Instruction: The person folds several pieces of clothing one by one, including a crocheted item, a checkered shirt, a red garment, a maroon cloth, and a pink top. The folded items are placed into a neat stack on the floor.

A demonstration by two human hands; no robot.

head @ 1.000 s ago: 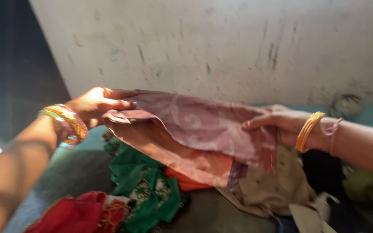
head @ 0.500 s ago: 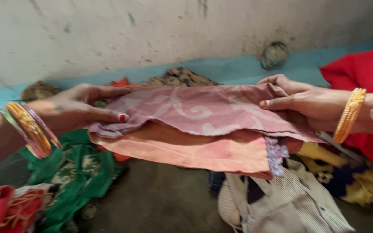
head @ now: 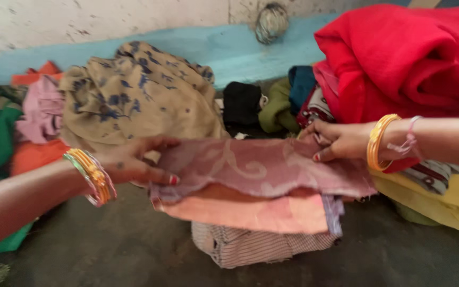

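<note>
Now both grips pinch pink cloth (head: 256,170), L hand (head: 134,162) & R hand (head: 341,141); lowered onto striped shirt (head: 261,247).

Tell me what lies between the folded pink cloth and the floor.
A folded striped cloth lies on the floor right under the pink cloth, seen in the head view.

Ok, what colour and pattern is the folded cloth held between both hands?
Dusty pink folded cloth with pale swirl motifs, orange-pink underside; seen in the head view.
</note>
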